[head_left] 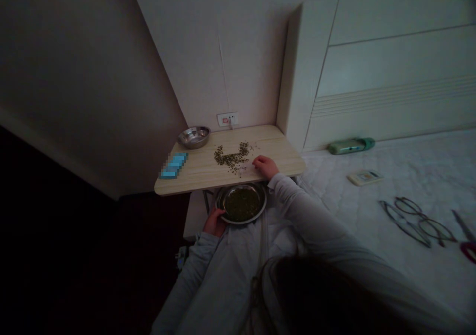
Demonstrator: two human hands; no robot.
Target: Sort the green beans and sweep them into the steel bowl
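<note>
Small dark green grains (231, 159) lie scattered over the middle of a light wooden table (201, 172). My right hand (265, 166) rests at the table's front right, just right of the grains, its fingers curled together; whether a grain is between them is too small to tell. Below the table's front edge, a steel bowl (242, 204) full of green grains sits at my lap. My left hand (215, 221) holds that bowl by its left rim, thumb over the edge. A second steel bowl (195, 138) stands at the table's back left corner.
A blurred blue object (174, 165) lies on the table's left edge. Behind is a wall socket (227, 119) with a plug. On the bed at right are a green bottle (351, 145), a pale device (365, 177), glasses (420, 221) and scissors (464, 228).
</note>
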